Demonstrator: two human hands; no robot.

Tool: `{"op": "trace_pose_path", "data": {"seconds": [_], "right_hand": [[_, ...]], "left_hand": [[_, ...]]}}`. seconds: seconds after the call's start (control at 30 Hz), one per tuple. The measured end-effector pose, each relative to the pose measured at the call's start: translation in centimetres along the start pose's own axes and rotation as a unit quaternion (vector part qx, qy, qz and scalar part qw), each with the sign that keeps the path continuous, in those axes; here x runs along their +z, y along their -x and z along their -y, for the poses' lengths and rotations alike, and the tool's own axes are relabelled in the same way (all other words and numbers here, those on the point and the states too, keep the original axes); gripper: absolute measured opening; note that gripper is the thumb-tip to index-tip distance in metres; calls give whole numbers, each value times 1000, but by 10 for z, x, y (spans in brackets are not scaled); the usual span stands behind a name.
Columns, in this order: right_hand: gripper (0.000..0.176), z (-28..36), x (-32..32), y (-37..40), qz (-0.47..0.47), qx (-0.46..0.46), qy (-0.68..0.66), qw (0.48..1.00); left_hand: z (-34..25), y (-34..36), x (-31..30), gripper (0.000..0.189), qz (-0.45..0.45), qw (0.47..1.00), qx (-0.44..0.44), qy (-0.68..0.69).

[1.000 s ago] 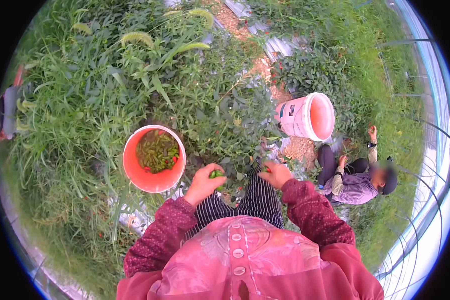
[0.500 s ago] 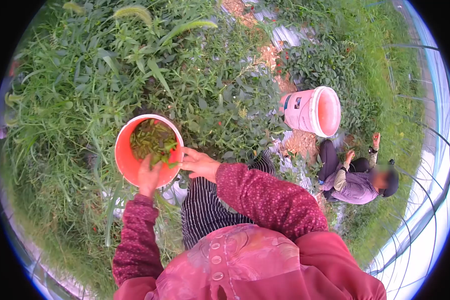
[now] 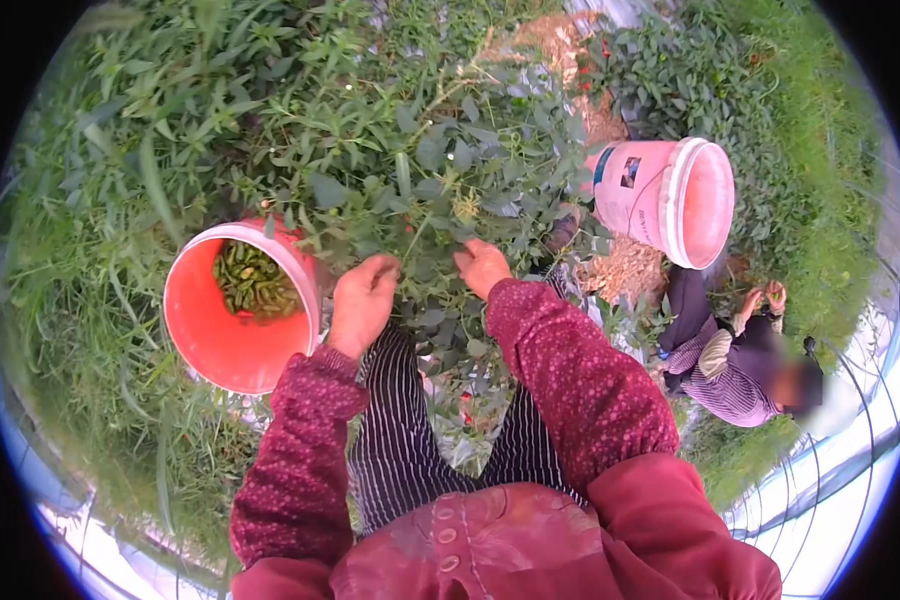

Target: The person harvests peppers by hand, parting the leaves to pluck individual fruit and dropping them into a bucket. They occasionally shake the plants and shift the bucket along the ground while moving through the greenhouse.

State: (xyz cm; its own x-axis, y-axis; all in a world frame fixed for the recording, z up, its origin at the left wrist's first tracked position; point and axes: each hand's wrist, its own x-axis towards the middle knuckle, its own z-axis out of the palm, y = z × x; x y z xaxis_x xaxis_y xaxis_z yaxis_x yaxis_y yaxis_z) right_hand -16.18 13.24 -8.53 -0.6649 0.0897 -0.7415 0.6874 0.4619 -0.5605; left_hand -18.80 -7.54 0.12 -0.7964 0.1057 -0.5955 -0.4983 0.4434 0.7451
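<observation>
My left hand point(image 3: 363, 303) is beside the bucket's right rim, fingers loosely bent and apart, with nothing visible in them. Just above my knees, my right hand point(image 3: 484, 267) reaches in among the leaves of a pepper plant point(image 3: 425, 215). Its fingertips are slightly apart and partly lost against the foliage; I see nothing held. On the left a red-orange bucket point(image 3: 238, 352) leans with its mouth toward me. Green peppers point(image 3: 254, 280) lie in its bottom, with a bit of red among them.
A pink bucket point(image 3: 638, 195) with a white rim stands at the right between rows. Beyond it a person point(image 3: 725, 365) in a striped top sits low by the plants. Tall grass point(image 3: 90, 300) fills the left. Plastic sheeting with hoops point(image 3: 850, 450) borders the right.
My left hand has come out of the bucket, and my right hand has let go of its rim and moved right to the plant. The bucket now appears farther left and more tilted.
</observation>
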Motion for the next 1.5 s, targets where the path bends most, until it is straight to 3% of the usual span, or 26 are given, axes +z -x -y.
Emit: {"op": "trace_pose_path", "data": {"seconds": [0.07, 0.13, 0.17, 0.27, 0.3, 0.37, 0.4, 0.47, 0.53, 0.57, 0.6, 0.67, 0.73, 0.77, 0.8, 0.87, 0.9, 0.93, 1.0, 1.03, 1.07, 1.17, 1.3, 1.4, 1.43, 1.5], "right_hand": [[32, 13, -3, -1, 1, -53, 73, 996], [35, 19, 2, -9, 79, -26, 109, 991], [37, 25, 7, -10, 53, -14, 202, 978], [36, 44, 2, -9, 55, 45, 235, 969], [36, 44, -1, -8, 57, 46, 228, 971], [35, 37, -7, 0, 20, -54, 80, 995], [35, 33, -9, 2, 22, -54, 78, 995], [37, 25, -14, 5, 53, -62, -71, 994], [32, 5, -6, 4, 62, -52, -86, 993], [28, -5, -2, 5, 82, -24, -170, 982], [24, -17, 3, 5, 102, 4, -254, 962], [22, -37, 9, 9, 98, -16, -283, 954], [25, -51, -1, 14, 102, -121, -297, 942], [24, -61, -8, 16, 59, -286, -155, 944], [24, -72, -16, 21, 62, -286, -154, 944], [25, -86, -25, 30, 95, -198, -64, 974], [28, 31, -96, 51, 198, 90, -84, 973], [28, 6, -90, 48, 201, 90, -79, 972], [30, -65, -77, 39, 211, 132, -276, 928], [28, -51, -89, 37, 196, 41, -274, 940], [27, -38, -110, 38, 205, -71, -57, 974], [23, -33, -126, 32, 194, 75, -61, 976], [24, -40, -143, 30, 195, -1, 98, 976], [31, -44, -148, 47, 264, 184, 73, 944], [31, -29, -149, 49, 266, 184, 77, 943], [32, 14, -157, 58, 188, -18, 251, 949]], "left_hand": [[-3, -13, 18, 22, -1, 1000, -16, -2], [-7, -27, 26, 22, 6, 998, -53, -21], [-6, -33, 28, 21, -14, 999, -47, -18], [-10, -53, 23, 19, -1, 999, -32, -27], [-32, -56, 21, 16, -9, 998, -60, -5], [-53, -66, 19, 16, -30, 998, -52, 19], [-57, -72, 19, 15, -51, 997, -43, 49], [-57, -87, 21, 16, -68, 997, -20, 15], [-64, -98, 26, 23, -116, 977, 115, -137], [-69, -100, 27, 28, -98, 954, 173, -225], [-63, -107, 30, 39, -50, 952, 162, -254], [-47, -111, 45, 49, 68, 963, 70, -253], [-38, -94, 58, 53, 149, 937, 94, -301], [-35, -81, 68, 50, 160, 936, 70, -307], [-35, -67, 76, 48, 171, 933, 47, -313], [-18, -43, 89, 45, 156, 948, 41, -273], [-13, -33, 96, 42, 142, 962, 36, -232], [-22, -26, 102, 38, 142, 961, 32, -235], [-13, -20, 121, 37, 94, 972, 49, -212], [-15, -22, 127, 37, 91, 972, 46, -209], [-16, -27, 134, 38, 84, 971, 62, -213], [-23, -30, 145, 39, 65, 974, 73, -204], [-13, -26, 147, 42, 58, 975, 68, -206], [-6, -23, 144, 47, 104, 967, 40, -228], [-6, -24, 141, 50, 134, 961, 23, -240], [-10, -19, 133, 52, 109, 950, 66, -285]]}}
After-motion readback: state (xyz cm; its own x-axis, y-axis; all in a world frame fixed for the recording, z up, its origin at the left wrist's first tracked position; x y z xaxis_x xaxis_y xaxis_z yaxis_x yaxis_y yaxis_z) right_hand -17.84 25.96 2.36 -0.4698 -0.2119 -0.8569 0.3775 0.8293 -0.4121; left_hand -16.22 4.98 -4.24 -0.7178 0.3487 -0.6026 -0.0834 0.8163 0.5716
